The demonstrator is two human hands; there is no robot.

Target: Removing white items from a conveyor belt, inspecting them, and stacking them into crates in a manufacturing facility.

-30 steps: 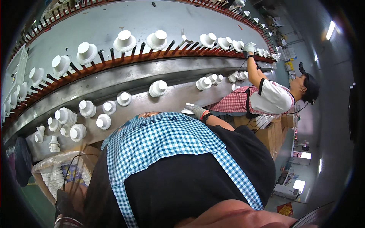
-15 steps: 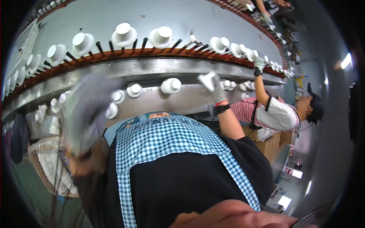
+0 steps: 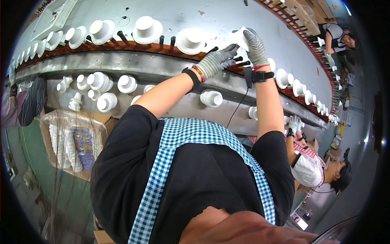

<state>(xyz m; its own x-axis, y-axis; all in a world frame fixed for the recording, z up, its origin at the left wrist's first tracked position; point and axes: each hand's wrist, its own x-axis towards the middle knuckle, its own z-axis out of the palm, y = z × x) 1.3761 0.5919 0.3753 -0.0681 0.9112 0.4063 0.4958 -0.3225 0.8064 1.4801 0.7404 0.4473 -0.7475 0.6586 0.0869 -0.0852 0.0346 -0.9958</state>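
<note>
Placing step: the gloved right hand [image 3: 255,45] grips a white ceramic cup [image 3: 243,37] at one o'clock; the gloved left hand [image 3: 215,62], fingers loosely curled, steadies the dark peg [image 3: 239,59]. Seating needs alignment.

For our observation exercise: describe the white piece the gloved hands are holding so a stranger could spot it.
Follow the long brown peg rail rightward past the white cup-shaped pieces. The white piece sits just above it, gripped by the right hand and approached by the left hand: the only one held, not pegged.

Both gloved hands raised to upper peg rail | right hand [image 3: 255,45] gripping white cup [image 3: 242,37] | left hand [image 3: 214,62] beside it, touching pegs [image 3: 239,61] | more cups [image 3: 147,29] along rail | co-worker [image 3: 315,166] at right
</note>
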